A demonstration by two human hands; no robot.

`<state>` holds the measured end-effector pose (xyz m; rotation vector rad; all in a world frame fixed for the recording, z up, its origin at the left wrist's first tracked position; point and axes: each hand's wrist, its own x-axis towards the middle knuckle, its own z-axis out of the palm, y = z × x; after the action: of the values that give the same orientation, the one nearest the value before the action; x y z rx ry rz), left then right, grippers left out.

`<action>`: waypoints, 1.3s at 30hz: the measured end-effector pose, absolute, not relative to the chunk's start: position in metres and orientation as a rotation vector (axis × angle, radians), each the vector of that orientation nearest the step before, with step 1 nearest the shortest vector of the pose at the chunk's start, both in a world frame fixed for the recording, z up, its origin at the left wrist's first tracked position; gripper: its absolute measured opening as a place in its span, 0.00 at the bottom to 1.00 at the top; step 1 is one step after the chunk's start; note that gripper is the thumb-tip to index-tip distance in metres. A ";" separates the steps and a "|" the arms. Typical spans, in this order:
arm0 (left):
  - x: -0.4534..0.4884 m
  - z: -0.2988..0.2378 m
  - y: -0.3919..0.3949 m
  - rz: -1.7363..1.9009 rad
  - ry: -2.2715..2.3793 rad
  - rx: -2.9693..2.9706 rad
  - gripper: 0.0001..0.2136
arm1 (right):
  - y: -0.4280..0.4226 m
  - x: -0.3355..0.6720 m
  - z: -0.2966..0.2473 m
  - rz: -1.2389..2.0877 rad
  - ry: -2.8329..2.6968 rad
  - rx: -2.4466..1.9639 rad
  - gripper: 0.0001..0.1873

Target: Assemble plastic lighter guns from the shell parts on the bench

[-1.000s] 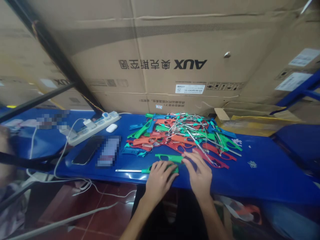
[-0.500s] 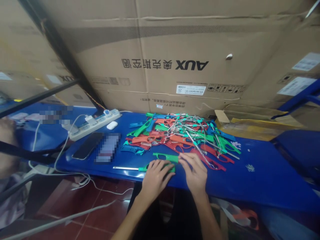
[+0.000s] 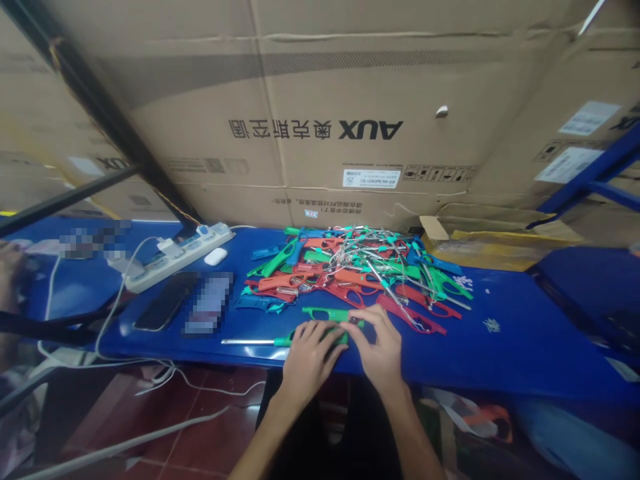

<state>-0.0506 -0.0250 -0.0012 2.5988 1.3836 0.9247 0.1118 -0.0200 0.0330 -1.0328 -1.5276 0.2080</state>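
The left hand (image 3: 310, 350) clasps a green lighter (image 3: 282, 342), seemingly steadying it. Beside it, the right hand (image 3: 379, 348) pinches a small dark part (image 3: 354, 321).

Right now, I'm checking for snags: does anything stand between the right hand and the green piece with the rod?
Only the left hand, partly: it covers part of the green piece, leaving the end nearest the right hand visible.
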 end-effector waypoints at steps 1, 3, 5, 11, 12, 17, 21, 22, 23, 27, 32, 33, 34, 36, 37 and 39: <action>-0.051 -0.001 -0.025 0.931 1.386 2.587 0.09 | -0.019 0.112 0.032 0.174 -1.514 -1.044 0.07; -0.051 -0.002 -0.025 0.941 1.394 2.564 0.09 | -0.017 0.113 0.030 0.135 -1.514 -1.059 0.06; -0.051 -0.002 -0.025 0.938 1.405 2.555 0.10 | -0.017 0.115 0.031 0.129 -1.564 -1.062 0.05; -0.051 -0.006 -0.025 0.961 1.398 2.581 0.10 | -0.025 0.124 0.042 0.341 -1.818 -1.035 0.22; -0.051 -0.007 -0.025 0.965 1.400 2.577 0.10 | -0.027 0.125 0.043 0.430 -1.859 -1.008 0.25; -0.050 -0.010 -0.024 0.973 1.406 2.581 0.08 | -0.027 0.119 0.039 0.451 -1.737 -0.963 0.19; -0.050 -0.010 -0.024 0.969 1.395 2.596 0.10 | -0.022 0.108 0.031 0.346 -1.572 -1.020 0.13; -0.050 -0.010 -0.024 0.966 1.397 2.600 0.10 | -0.022 0.107 0.030 0.339 -1.554 -1.028 0.13; -0.050 -0.010 -0.025 0.964 1.401 2.605 0.10 | -0.023 0.106 0.030 0.338 -1.548 -1.028 0.13; -0.050 -0.009 -0.026 0.966 1.422 2.619 0.09 | -0.029 0.109 0.035 0.421 -1.672 -0.991 0.18; -0.050 -0.010 -0.025 0.961 1.423 2.630 0.09 | -0.025 0.117 0.036 0.404 -1.639 -1.004 0.14; -0.050 -0.011 -0.025 0.956 1.424 2.633 0.08 | -0.024 0.117 0.035 0.394 -1.622 -1.009 0.12; -0.050 -0.011 -0.024 0.951 1.426 2.636 0.08 | -0.022 0.115 0.034 0.389 -1.610 -1.011 0.10; -0.050 -0.012 -0.024 0.938 1.436 2.642 0.07 | -0.021 0.108 0.032 0.379 -1.588 -1.013 0.08; -0.050 -0.012 -0.023 0.929 1.443 2.644 0.07 | -0.020 0.104 0.031 0.370 -1.576 -1.015 0.07; -0.050 -0.012 -0.023 0.909 1.457 2.649 0.07 | -0.020 0.097 0.030 0.351 -1.560 -1.020 0.07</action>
<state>-0.0501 -0.0233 -0.0121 2.6490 1.4568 0.9089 0.0967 -0.0197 0.0301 -1.0196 -1.5599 0.3513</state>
